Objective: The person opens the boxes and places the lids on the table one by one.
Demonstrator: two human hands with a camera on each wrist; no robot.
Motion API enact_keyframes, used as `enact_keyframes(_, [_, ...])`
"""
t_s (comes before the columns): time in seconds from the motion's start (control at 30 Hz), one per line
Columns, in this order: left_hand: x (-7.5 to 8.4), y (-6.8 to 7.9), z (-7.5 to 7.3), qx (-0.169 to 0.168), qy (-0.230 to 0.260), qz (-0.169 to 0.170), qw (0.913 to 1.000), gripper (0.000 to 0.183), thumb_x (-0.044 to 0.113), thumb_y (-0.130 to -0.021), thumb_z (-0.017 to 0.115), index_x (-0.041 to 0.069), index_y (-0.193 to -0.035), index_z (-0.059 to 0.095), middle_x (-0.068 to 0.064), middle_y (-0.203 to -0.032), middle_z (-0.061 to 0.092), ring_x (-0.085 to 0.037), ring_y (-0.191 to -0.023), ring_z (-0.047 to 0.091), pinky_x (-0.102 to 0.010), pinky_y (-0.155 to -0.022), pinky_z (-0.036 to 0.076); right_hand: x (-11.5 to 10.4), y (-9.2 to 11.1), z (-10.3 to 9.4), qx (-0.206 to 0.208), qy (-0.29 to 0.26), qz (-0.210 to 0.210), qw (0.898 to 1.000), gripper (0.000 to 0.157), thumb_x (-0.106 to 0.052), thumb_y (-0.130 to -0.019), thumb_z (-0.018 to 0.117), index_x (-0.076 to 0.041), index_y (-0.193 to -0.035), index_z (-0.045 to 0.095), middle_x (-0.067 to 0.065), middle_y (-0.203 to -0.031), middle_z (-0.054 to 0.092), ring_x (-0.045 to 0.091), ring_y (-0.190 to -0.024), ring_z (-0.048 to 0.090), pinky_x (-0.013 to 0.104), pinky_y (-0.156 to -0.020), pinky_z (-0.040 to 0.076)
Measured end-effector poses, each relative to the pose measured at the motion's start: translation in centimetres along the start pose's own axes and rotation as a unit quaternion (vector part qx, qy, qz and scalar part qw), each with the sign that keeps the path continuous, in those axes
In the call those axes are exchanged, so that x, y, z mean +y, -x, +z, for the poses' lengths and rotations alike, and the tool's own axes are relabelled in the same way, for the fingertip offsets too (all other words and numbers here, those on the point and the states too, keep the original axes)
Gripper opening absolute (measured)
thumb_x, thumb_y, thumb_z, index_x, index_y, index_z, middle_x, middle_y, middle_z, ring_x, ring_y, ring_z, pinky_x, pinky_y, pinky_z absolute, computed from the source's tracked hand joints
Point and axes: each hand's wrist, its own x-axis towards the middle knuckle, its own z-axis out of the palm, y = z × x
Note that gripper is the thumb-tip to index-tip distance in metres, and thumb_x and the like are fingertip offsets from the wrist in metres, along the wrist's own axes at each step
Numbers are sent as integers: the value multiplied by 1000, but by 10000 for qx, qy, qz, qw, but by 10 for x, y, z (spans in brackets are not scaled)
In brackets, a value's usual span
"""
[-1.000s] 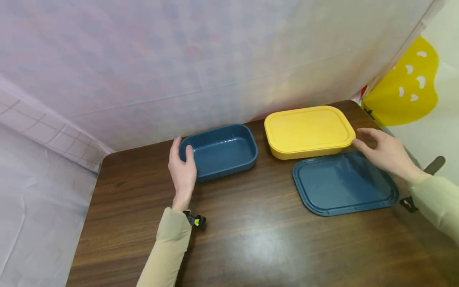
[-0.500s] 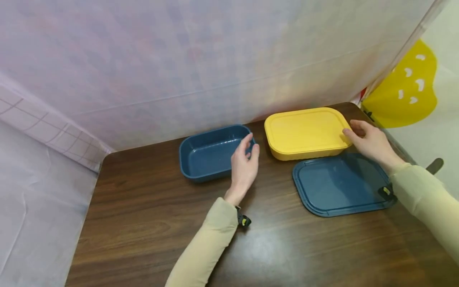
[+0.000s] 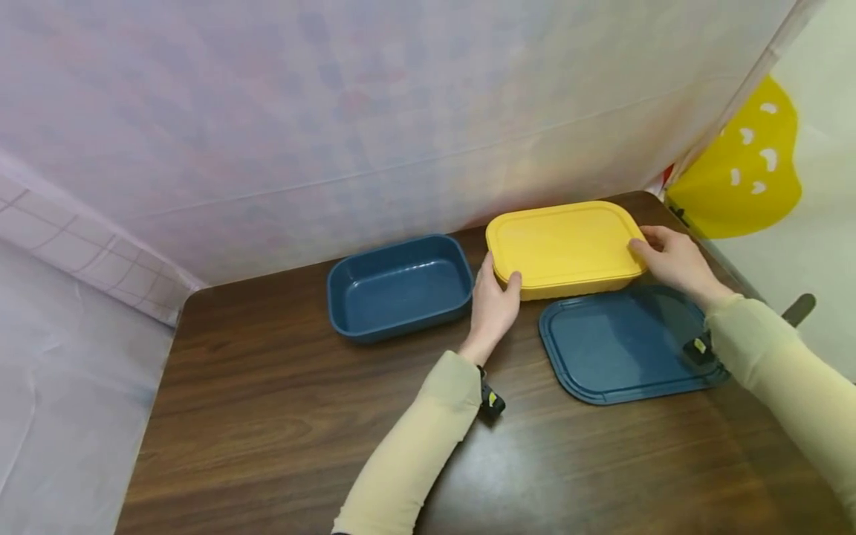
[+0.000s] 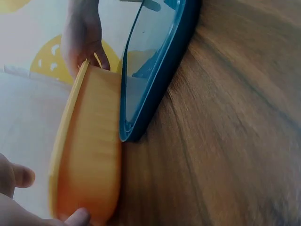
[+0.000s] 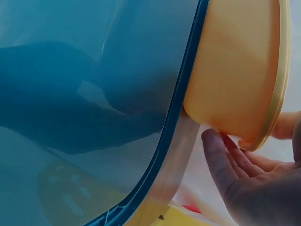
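Observation:
A yellow lidded lunch box (image 3: 565, 245) sits at the back right of the table. My right hand (image 3: 675, 260) grips its right end, thumb on the lid and fingers against the side below the rim. My left hand (image 3: 495, 305) is at its left front corner. In the left wrist view one fingertip (image 4: 79, 216) meets the box's end, and another digit stands apart above the lid. The open blue box (image 3: 401, 288) stands just left of my left hand, its inside bare. A flat blue lid (image 3: 628, 345) lies in front of the yellow box, partly under my right forearm.
The dark wooden table (image 3: 281, 416) extends forward and left. A pale curtain (image 3: 334, 134) hangs right behind the boxes. The table's right edge runs close to my right hand, with a yellow printed shape (image 3: 742, 163) beyond.
My left hand has moved right, from the blue box's left end to the yellow box's left corner. My right hand has come in from the right and taken hold of the yellow box's right end.

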Motion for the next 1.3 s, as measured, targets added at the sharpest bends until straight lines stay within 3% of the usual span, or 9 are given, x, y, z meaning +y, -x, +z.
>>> enact_keyframes(0.13, [-3,-5,3,67,51,-400,9992,66,29,-109,52,5,-166,28,-14,-172,36,-28,-159,38,-42,-130,34,-2,-1,2,75,-53,-3,10000,73,-43,-112,37,15,-156,32,44,-151,44,58,-133,49,68,-107,44])
enact_keyframes(0.23, [-4,-7,1,125,16,-414,9991,63,26,-109,51,3,-164,31,-15,-169,40,-28,-156,42,-42,-128,37,-4,-2,3,167,-65,-8,9998,71,-42,-112,38,15,-155,34,43,-148,48,57,-131,52,38,-94,56])
enact_keyframes(0.33, [-3,-6,0,170,22,-280,9995,60,23,-108,52,2,-163,35,-17,-165,46,-28,-151,48,-42,-125,41,-5,-1,3,339,-164,-31,9993,69,-40,-111,40,14,-155,37,43,-146,51,55,-127,55,7,-74,41])
enact_keyframes(0.4, [-1,-4,-1,190,93,-182,9996,59,21,-108,53,3,-162,36,-17,-163,50,-28,-148,52,-42,-122,45,-6,1,2,446,-270,-50,9986,68,-40,-111,40,12,-155,38,43,-146,51,54,-125,55,0,-66,32])
enact_keyframes(0.53, [4,7,-3,198,383,-44,9991,58,20,-107,56,4,-160,39,-17,-157,55,-28,-142,59,-41,-115,51,-8,9,-4,576,-383,-77,9976,68,-41,-111,41,8,-157,39,42,-146,52,50,-122,57,-2,-65,33])
enact_keyframes(0.63, [7,17,-4,147,496,11,9987,56,21,-107,58,4,-158,43,-17,-151,59,-29,-137,63,-41,-111,54,-9,21,-8,527,-459,-30,9975,69,-43,-110,42,6,-159,37,39,-147,53,17,-106,66,0,-65,39])
enact_keyframes(0.77, [4,33,-9,12,396,44,9992,53,26,-107,59,5,-153,49,-16,-144,64,-28,-127,69,-37,-103,59,-9,39,-13,389,-668,-84,9970,70,-42,-111,44,6,-160,35,38,-145,54,-24,-82,48,3,-66,46])
enact_keyframes(1.03, [-7,64,-31,-297,-17,-20,9996,52,28,-104,64,7,-151,54,-14,-130,69,-23,-111,74,-29,-90,61,-11,76,-10,438,-173,-372,9982,64,-37,-110,51,10,-152,45,41,-140,58,-35,-83,38,1,-64,42])
enact_keyframes(1.3, [-20,90,-63,-549,108,-289,9980,50,29,-104,65,6,-147,55,-15,-132,69,-23,-111,73,-30,-88,60,-24,104,6,494,-197,-620,9967,57,-31,-108,58,8,-148,52,39,-133,64,-33,-85,42,7,-62,46])
